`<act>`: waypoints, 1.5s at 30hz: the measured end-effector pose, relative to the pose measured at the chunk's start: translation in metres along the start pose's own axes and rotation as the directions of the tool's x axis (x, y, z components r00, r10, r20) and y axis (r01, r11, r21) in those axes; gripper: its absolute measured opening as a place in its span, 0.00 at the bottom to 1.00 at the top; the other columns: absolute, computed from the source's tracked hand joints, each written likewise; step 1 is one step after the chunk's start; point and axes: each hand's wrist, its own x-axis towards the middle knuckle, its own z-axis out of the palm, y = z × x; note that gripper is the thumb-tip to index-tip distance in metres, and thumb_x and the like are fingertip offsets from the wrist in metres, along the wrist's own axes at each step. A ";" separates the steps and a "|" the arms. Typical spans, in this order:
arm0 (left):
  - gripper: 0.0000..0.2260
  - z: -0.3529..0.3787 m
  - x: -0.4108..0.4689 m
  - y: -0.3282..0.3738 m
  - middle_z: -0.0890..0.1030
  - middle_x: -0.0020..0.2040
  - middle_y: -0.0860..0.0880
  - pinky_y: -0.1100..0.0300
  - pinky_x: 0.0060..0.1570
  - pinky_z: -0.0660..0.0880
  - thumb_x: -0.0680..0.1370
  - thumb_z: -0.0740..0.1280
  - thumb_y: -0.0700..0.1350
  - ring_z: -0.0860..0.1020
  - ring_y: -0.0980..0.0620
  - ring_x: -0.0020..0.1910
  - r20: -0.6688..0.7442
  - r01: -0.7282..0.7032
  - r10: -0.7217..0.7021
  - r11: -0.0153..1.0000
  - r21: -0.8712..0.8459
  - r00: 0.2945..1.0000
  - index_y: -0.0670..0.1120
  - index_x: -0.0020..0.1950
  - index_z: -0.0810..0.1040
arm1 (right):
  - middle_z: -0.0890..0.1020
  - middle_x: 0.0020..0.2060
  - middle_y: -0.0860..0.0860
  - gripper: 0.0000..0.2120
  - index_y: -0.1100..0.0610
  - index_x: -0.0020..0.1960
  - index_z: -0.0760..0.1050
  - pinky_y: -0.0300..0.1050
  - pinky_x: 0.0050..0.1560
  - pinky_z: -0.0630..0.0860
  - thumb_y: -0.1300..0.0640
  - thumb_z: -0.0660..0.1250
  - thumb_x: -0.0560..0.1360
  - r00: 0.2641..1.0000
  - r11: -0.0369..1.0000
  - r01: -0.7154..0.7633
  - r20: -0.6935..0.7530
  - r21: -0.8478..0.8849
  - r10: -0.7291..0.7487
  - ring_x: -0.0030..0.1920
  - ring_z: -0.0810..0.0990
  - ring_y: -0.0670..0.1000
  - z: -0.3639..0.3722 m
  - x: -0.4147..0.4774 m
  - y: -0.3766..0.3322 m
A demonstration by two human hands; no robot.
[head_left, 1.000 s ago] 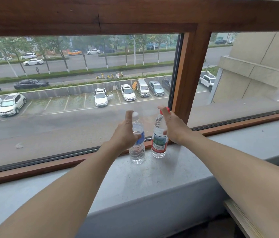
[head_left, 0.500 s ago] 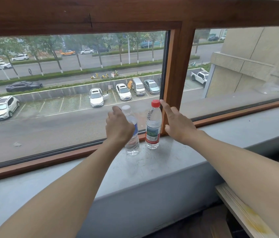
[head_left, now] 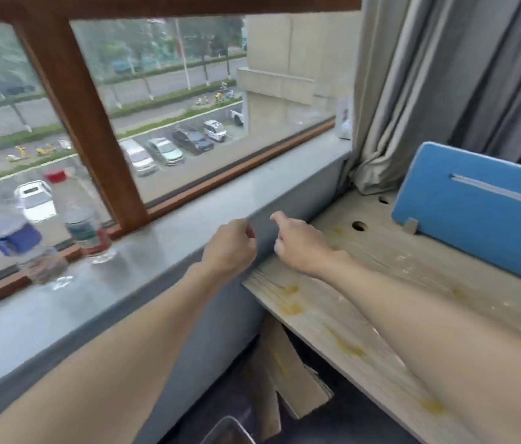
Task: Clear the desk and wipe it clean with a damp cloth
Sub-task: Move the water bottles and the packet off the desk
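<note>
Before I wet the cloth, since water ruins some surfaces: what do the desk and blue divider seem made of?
Desk: pale wood-grain board, matte, with round holes and yellowish stains; laminate or bare wood, can't tell. Blue divider: matte, felt-like panel, probably fabric-covered.

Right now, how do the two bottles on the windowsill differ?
The red-capped bottle carries a green and red label; the blue-labelled bottle carries a blue one. The red-capped bottle stands nearer the wooden window post; the blue-labelled bottle stands further left. Both are clear and stand on the windowsill.
</note>
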 end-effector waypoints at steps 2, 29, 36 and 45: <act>0.07 0.050 -0.008 0.042 0.82 0.43 0.47 0.50 0.45 0.79 0.74 0.59 0.41 0.80 0.44 0.43 0.107 -0.068 0.067 0.998 0.008 0.992 0.48 0.44 0.77 | 0.80 0.57 0.57 0.16 0.55 0.65 0.70 0.51 0.50 0.75 0.60 0.59 0.78 0.993 0.993 -0.115 -0.004 0.013 0.115 0.54 0.79 0.62 -0.010 -0.037 0.063; 0.04 0.369 -0.105 0.193 0.79 0.52 0.46 0.53 0.38 0.71 0.80 0.63 0.42 0.78 0.42 0.42 0.515 -0.328 0.064 0.835 0.442 0.855 0.44 0.52 0.77 | 0.54 0.77 0.51 0.15 0.61 0.61 0.71 0.50 0.40 0.71 0.66 0.57 0.75 0.602 0.631 -0.776 0.301 0.003 0.739 0.54 0.75 0.60 0.042 -0.321 0.406; 0.06 0.356 -0.099 0.203 0.82 0.49 0.43 0.54 0.38 0.72 0.79 0.64 0.40 0.76 0.43 0.41 0.478 -0.338 0.122 0.854 0.396 0.870 0.40 0.53 0.79 | 0.63 0.69 0.53 0.09 0.63 0.54 0.69 0.52 0.44 0.76 0.68 0.56 0.75 0.588 0.606 -0.795 0.296 0.036 0.753 0.47 0.75 0.57 0.050 -0.318 0.422; 0.05 0.295 -0.076 0.188 0.81 0.51 0.45 0.51 0.41 0.77 0.80 0.64 0.40 0.79 0.43 0.44 0.343 -0.316 0.204 0.896 0.312 0.917 0.41 0.52 0.78 | 0.68 0.67 0.49 0.14 0.59 0.63 0.70 0.48 0.47 0.67 0.64 0.54 0.80 0.740 0.739 -0.672 -0.022 -0.049 0.672 0.59 0.72 0.56 0.023 -0.276 0.383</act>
